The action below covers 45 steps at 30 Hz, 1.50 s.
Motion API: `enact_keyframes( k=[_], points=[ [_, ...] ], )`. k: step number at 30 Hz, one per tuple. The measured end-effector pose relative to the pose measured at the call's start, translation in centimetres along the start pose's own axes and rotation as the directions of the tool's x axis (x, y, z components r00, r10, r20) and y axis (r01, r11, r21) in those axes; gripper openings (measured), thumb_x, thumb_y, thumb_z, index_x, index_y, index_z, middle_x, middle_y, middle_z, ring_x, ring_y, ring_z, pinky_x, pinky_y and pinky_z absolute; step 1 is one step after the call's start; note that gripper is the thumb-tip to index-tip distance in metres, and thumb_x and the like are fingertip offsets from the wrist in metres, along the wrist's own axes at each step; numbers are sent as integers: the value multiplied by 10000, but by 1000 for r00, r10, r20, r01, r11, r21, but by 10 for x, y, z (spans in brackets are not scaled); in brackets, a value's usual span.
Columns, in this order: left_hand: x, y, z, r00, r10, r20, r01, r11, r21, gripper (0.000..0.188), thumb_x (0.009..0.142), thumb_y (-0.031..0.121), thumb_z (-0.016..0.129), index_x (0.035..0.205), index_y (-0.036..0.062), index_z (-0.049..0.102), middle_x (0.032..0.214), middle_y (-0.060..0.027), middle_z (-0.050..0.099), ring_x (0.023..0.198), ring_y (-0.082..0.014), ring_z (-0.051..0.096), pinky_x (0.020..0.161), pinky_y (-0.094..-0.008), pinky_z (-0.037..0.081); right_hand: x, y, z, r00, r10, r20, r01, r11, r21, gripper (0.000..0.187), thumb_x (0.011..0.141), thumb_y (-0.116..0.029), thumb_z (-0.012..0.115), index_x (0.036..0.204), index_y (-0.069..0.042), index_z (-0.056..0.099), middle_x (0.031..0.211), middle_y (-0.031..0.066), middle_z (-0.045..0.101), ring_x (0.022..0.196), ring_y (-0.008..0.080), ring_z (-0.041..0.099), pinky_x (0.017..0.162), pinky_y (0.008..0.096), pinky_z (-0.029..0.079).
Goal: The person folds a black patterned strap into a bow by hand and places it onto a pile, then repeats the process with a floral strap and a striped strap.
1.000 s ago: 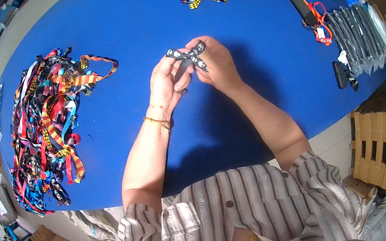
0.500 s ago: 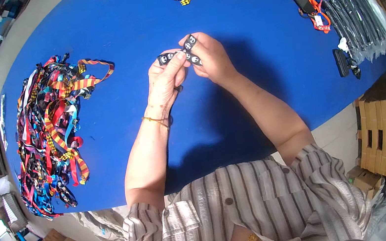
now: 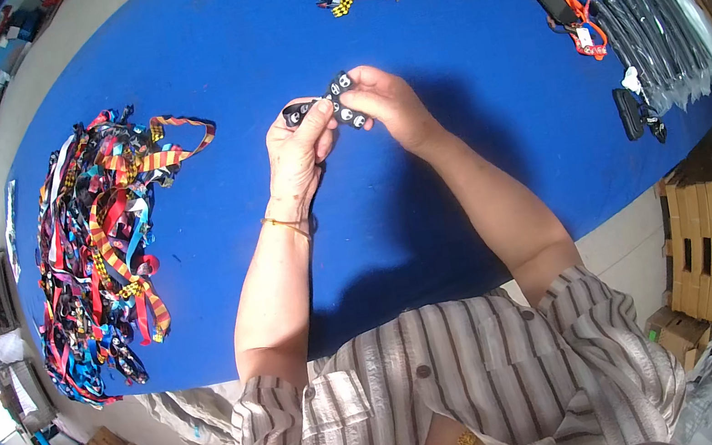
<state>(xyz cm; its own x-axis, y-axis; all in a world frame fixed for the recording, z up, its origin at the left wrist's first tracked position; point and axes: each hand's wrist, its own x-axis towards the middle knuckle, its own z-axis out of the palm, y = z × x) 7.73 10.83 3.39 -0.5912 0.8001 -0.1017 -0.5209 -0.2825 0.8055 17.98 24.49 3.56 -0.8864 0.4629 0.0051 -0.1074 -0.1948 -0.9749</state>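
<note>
Strap (image 3: 347, 114) in fingers (image 3: 369, 99); ribbons (image 3: 95, 261) left, packets (image 3: 660, 48) right.

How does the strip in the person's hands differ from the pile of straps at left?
The strip is black with white motifs; the pile mixes red, yellow and blue. The left hand and right hand hold the strip, while the pile lies on the blue table. The strip looks small, the pile large and tangled. Both show patterns.

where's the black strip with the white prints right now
In the head view, the black strip is just above the picture's centre, held between the left hand and the right hand, over the blue table.
</note>
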Motion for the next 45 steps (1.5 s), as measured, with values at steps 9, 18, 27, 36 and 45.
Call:
enact_keyframes(
  k=[9, 18, 27, 36, 45],
  points=[
    [4, -9, 2, 933, 319, -168, -282, 936, 211, 203, 928, 83, 675, 1105, 32, 591, 949, -38, 639, 784, -89, 575, 713, -224, 493, -1, -4, 6, 976, -115, -184, 124, 991, 41, 77, 917, -81, 644, 958, -26, 609, 824, 16, 644, 687, 49, 577, 589, 212, 460],
    [-6, -6, 8, 970, 241, 42, -241, 914, 326, 310, 937, 129, 669, 1215, 9, 599, 1104, -39, 642, 1001, -92, 586, 928, -261, 469, -9, -10, 19, 835, -545, -77, 430, 732, -529, 54, 877, -29, 671, 901, -18, 624, 844, 54, 606, 669, 92, 600, 600, 250, 494],
    [3, -3, -1, 989, 129, 69, -131, 991, 17, 156, 982, 113, 586, 1066, -14, 620, 927, -89, 692, 775, -169, 673, 763, -309, 566, -6, -15, 10, 937, -324, -130, 293, 933, -211, 112, 939, -60, 605, 1027, 8, 597, 866, 48, 665, 819, 81, 632, 727, 250, 527],
    [4, -2, -2, 993, 41, 107, -40, 999, -14, 139, 989, 124, 578, 1013, -4, 627, 861, -96, 689, 719, -161, 663, 698, -299, 566, 4, -27, -12, 991, -48, -126, 24, 981, -190, 191, 937, -181, 644, 993, 2, 645, 879, 22, 659, 828, 70, 607, 770, 233, 504],
    [1, -3, 2, 980, -45, 195, 18, 990, 140, 103, 970, 120, 606, 938, 26, 631, 805, -87, 689, 678, -158, 655, 670, -283, 540, -1, -26, -10, 999, -43, 32, 50, 971, -233, 157, 924, -155, 672, 993, -14, 664, 864, 12, 677, 761, 62, 612, 688, 221, 499]
  ],
)
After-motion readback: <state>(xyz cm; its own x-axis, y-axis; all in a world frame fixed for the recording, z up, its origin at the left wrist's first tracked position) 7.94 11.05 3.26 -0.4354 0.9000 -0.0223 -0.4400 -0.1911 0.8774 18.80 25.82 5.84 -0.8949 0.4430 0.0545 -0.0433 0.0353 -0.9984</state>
